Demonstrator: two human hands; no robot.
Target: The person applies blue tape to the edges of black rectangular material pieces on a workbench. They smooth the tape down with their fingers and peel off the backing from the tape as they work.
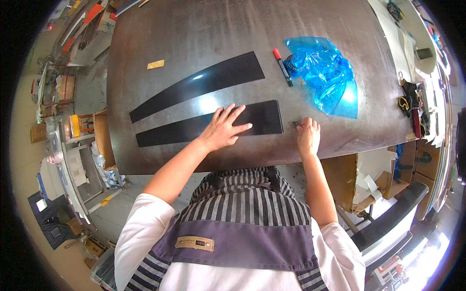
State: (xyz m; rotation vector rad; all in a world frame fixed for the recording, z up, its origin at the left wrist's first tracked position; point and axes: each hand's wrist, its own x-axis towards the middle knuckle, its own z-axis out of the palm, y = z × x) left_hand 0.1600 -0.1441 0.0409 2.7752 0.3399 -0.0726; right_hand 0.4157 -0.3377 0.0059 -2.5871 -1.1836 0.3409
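Observation:
Two long glossy black strips lie on a dark metal table (160, 29). My left hand (224, 127) lies flat with fingers spread on the nearer black strip (165, 133), pressing near its right end. My right hand (307, 135) rests on the bare table just right of that strip, fingers curled together near a small dark speck; whether it pinches anything cannot be seen. The farther black strip (204, 81) runs diagonally above, untouched.
A black marker with a red cap (282, 67) lies next to a crumpled sheet of blue film (325, 75) at the right. A small yellow tape piece (156, 64) sits at the left. Cardboard boxes (347, 182) stand under the table's right edge; cluttered benches flank both sides.

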